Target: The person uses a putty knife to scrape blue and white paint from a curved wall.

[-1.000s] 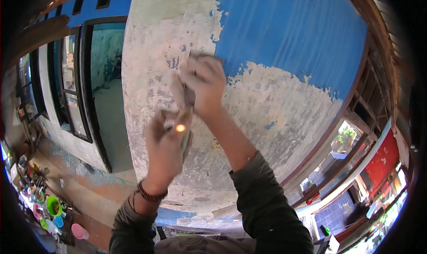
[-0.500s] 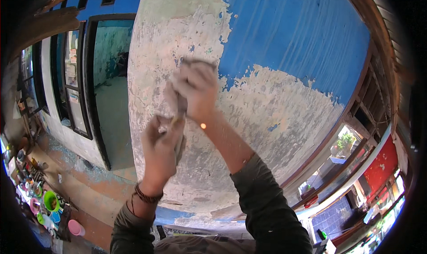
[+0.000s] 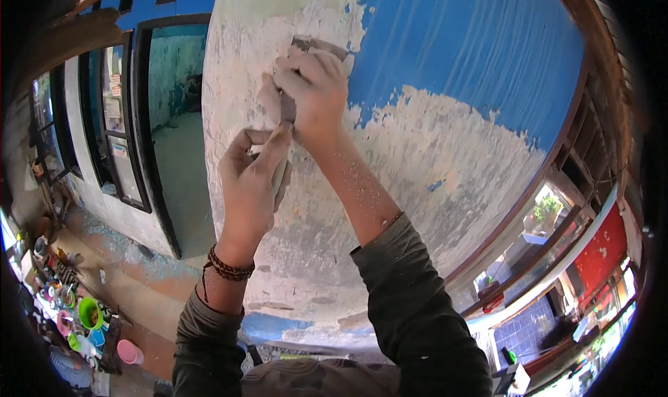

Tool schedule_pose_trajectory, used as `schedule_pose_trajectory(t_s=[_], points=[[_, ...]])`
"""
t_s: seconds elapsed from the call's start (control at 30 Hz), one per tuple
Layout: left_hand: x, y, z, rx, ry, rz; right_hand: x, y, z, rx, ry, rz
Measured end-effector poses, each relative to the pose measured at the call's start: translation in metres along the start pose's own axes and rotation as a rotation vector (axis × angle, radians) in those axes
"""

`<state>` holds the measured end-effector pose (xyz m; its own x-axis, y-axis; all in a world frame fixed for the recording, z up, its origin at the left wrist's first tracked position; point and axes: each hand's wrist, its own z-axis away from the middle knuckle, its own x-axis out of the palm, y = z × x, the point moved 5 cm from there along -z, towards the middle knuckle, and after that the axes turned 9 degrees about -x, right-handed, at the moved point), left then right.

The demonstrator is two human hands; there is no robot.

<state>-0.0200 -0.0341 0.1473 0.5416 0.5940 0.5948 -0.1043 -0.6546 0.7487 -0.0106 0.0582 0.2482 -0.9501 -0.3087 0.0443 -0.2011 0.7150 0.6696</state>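
A scraper point(image 3: 320, 46) with a wide dark blade lies against the wall point(image 3: 327, 209), close to the ragged edge of the blue paint point(image 3: 452, 42). My right hand point(image 3: 314, 98) is closed around it just below the blade. Lower down, my left hand point(image 3: 249, 181) pinches the end of its handle between thumb and fingers. Most of the handle is hidden by my fingers. Pale dust and small flakes cling to my right forearm. Around the scraper the wall is bare, whitish and patchy.
A dark-framed doorway point(image 3: 174, 146) opens at the left. Paint flakes point(image 3: 122, 240) litter the floor by its wall. At the lower left stand a green basin point(image 3: 90, 313) and a pink bucket point(image 3: 130, 352). A wooden-framed window opening is on the right.
Both hands have moved up the wall together with the scraper. Its blade, blurred before, now shows above my right hand. Both grips look the same.
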Motion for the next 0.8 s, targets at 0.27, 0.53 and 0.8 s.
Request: schedule_pose_trajectory(t_s=[0.27, 0.53, 0.8], points=[[-0.164, -0.164, 0.150, -0.792, 0.066, -0.157, -0.061, -0.239, 0.253, 0.796, -1.064, -0.703], [-0.169, -0.218, 0.170, -0.496, -0.177, -1.001, -0.187, -0.301, 0.296, 1.266, -0.840, -0.513], [-0.053, -0.216, 0.173, -0.358, -0.557, -1.356, -0.220, -0.305, 0.286, 2.381, -0.295, -1.027]])
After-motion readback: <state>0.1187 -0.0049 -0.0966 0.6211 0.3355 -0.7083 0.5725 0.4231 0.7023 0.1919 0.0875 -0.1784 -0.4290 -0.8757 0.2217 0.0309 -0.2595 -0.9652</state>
